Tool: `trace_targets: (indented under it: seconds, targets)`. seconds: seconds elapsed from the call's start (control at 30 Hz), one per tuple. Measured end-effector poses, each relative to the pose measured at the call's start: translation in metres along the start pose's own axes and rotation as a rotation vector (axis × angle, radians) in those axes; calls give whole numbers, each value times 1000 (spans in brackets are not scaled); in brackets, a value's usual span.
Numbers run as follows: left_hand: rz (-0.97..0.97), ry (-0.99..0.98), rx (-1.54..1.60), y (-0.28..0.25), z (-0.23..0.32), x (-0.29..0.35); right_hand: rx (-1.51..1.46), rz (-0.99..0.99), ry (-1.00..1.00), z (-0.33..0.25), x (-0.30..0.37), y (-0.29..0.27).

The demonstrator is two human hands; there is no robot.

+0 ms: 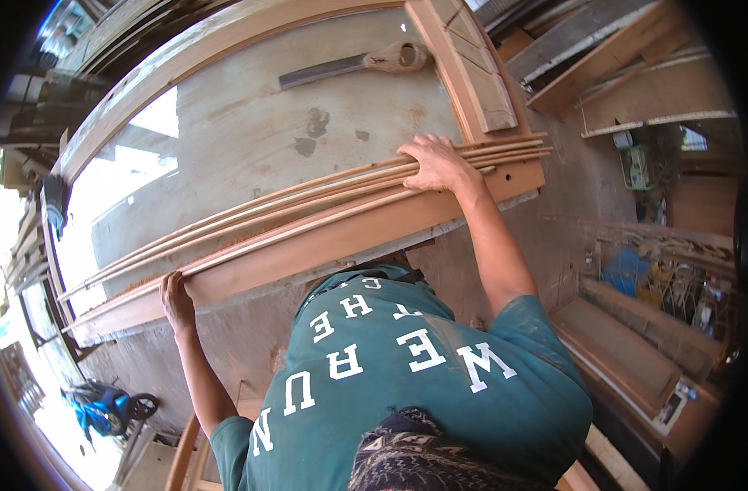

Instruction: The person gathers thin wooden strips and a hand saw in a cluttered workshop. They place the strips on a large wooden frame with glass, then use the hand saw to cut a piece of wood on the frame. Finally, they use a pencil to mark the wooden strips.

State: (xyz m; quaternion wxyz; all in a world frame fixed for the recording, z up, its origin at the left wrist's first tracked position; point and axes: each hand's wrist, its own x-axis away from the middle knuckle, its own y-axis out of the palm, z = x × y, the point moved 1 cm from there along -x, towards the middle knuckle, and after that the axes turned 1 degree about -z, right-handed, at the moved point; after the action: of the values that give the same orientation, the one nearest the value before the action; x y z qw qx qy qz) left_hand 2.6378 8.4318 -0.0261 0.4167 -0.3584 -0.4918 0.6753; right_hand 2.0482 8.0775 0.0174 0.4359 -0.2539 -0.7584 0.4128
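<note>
A large wooden frame with a glass pane lies in front of me. Several thin wooden strips run lengthwise over its near side, their far-right ends fanned out slightly. My right hand is closed around these strips near their right end. One more thin strip lies along the frame's near rail, closest to my body. Toward the left end, my left hand pinches that strip at the rail, its fingertips partly hidden. On the glass at the far side rests a handsaw with a wooden handle and dark blade.
A grooved wooden piece lies on the frame's right end. Boards are stacked at the far right. A wire rack with a blue container stands right. At the lower left is a blue motorbike.
</note>
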Motion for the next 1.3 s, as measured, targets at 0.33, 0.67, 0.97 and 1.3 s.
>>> trace_targets:
  seconds: [0.33,0.67,0.97,1.3]
  targets:
    - [70,-34,80,13,2,4,-7,-15,-204,-10,-13,16]
    - [40,16,32,19,-20,-1,15,163,-219,-35,-29,-18]
    - [11,0,63,14,-17,-5,96,446,-255,-77,-133,-40]
    - [29,36,16,7,26,-2,-122,1154,189,102,-41,-48]
